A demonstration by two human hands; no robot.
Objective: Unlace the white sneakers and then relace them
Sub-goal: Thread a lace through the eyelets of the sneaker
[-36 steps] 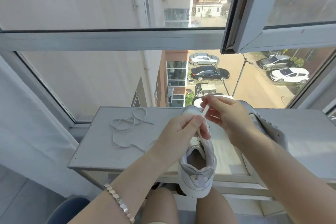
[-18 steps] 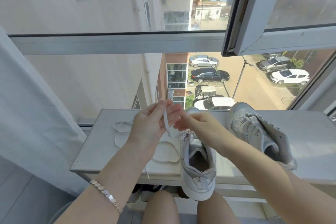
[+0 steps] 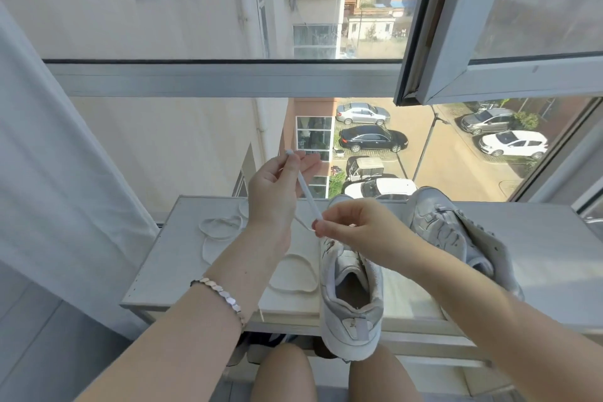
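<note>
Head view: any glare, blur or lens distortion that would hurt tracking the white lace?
Head view: soft daylight, no harsh glare; the white flat shoelace pinched between left hand and right hand is sharp. Head view: wide-angle lens slants the grey window frame at the picture's edges. Head view: slack lace loops on the white tabletop barely show, white on white.

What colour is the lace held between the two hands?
The lace is white; the head view shows it best.
</note>
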